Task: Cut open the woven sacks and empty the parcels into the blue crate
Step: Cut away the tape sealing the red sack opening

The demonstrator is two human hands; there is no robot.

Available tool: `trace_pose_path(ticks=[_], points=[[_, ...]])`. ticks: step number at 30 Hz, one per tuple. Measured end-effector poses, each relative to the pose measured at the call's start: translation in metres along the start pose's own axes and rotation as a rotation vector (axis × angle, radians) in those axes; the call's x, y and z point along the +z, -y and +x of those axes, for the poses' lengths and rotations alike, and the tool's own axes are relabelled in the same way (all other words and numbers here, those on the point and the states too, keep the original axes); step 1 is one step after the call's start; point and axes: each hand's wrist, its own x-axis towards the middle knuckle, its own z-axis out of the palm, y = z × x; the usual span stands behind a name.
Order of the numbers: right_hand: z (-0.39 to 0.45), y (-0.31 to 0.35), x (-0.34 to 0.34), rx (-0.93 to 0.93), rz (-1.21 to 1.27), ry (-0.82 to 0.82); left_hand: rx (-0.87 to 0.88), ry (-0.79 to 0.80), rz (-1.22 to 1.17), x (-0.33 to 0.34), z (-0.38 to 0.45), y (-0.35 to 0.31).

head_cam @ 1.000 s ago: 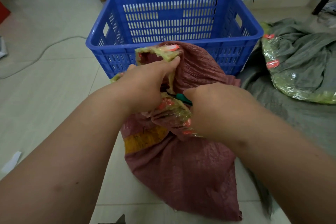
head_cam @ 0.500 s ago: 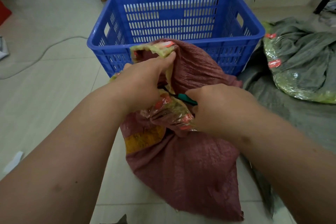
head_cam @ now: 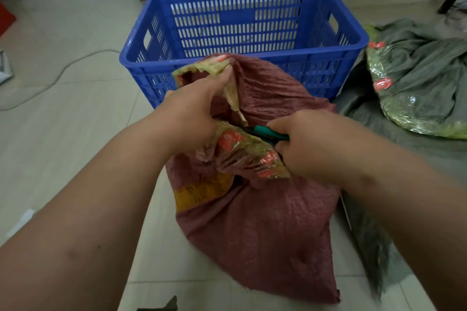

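The fingers of the left hand (head_cam: pixel 192 113) are curled tight round the taped top edge of the red sack (head_cam: pixel 255 214), and the thumb (head_cam: pixel 222 76) presses on the yellow tape (head_cam: pixel 202 69) at the rim. The fingers of the right hand (head_cam: pixel 310 144) are curled round a green cutter (head_cam: pixel 267 132), whose tip pokes into the gap just past the left fingers. I cannot see the blade itself. Between the two hands the mouth of the sack is partly open, with a shiny taped flap (head_cam: pixel 250 156) hanging down under the right fingers. The sack is soft and floppy, so it will fold and sag if nobody holds it up. I think the tape is slick and tough, so the best place to hold is the thick taped rim, where the left hand has it now. The bottom looks full and may be heavy, so lifting it to tip will likely need both hands low on the cloth. Both arms reach forward and down, the left one bent in from the left side, the right one coming in from the right with the wrist turned inward. The sack sits on the floor right below the hands. Just beyond the fingers stands the blue crate (head_cam: pixel 240 55), and the sack's top leans against its near wall. Off to the right of the right hand lies a grey sack (head_cam: pixel 424 70) with more tape on it.
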Motion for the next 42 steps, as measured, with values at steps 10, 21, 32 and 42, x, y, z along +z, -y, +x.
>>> trace_pose_path(ticks=[10, 21, 32, 42], points=[[-0.004, -0.004, -0.017, -0.025, -0.092, 0.137, -0.045, 0.050, 0.004, 0.005, -0.002, 0.008], [-0.010, -0.028, -0.040, -0.030, -0.039, 0.141, -0.066, -0.013, -0.006, -0.021, -0.013, 0.014], [-0.008, 0.001, -0.017, -0.109, -0.108, -0.070, -0.026, 0.001, 0.055, -0.011, -0.006, 0.002], [-0.004, 0.001, -0.004, -0.091, -0.061, -0.107, -0.044, -0.035, -0.021, -0.012, -0.002, 0.008]])
